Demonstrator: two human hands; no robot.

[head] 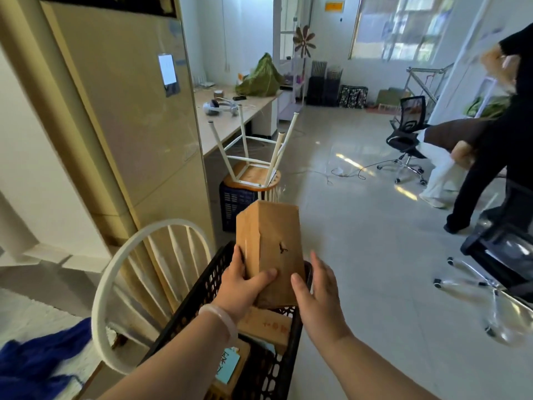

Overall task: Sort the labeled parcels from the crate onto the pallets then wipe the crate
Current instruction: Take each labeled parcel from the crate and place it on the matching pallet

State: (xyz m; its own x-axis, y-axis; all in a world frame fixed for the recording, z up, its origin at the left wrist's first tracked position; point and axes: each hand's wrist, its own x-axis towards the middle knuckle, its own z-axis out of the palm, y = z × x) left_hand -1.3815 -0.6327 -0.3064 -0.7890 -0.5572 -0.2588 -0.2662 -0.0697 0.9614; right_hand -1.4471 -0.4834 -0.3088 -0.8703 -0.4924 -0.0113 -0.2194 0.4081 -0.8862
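- Two bare hands are seen at six o'clock of the view, raised over a black crate (202,298) with perforated walls
- the left hand (245,287) is wrapped round the lower end of a tall cardboard parcel (274,241); the thumb is laid across the front face and the fingers are curled round the left side; a pale bracelet (219,316) is worn on that wrist
- the right hand (317,295) is held open with fingers straight, at three o'clock of the parcel's lower end; whether the parcel is touched by it cannot be told
- the parcel is held on end above the far part of the black crate; a small dark mark is seen on its front face
- more parcels lie inside the black crate, at six o'clock of the held one: a brown box (268,327) with red print and, nearer the viewer, a box with a teal label (229,365)
- a white chair (121,272) with a spindle back is set just beside the black crate at nine o'clock; a blue cloth (37,365) is seen at eight o'clock, in the view's corner
- at twelve o'clock of the parcel an upturned stool (253,168) is rested, legs up, on a blue crate (235,203)
- at two o'clock a black office chair (409,131) is stood on the tiled floor; a person in black clothes (490,157) is seen at three o'clock, at the view's edge
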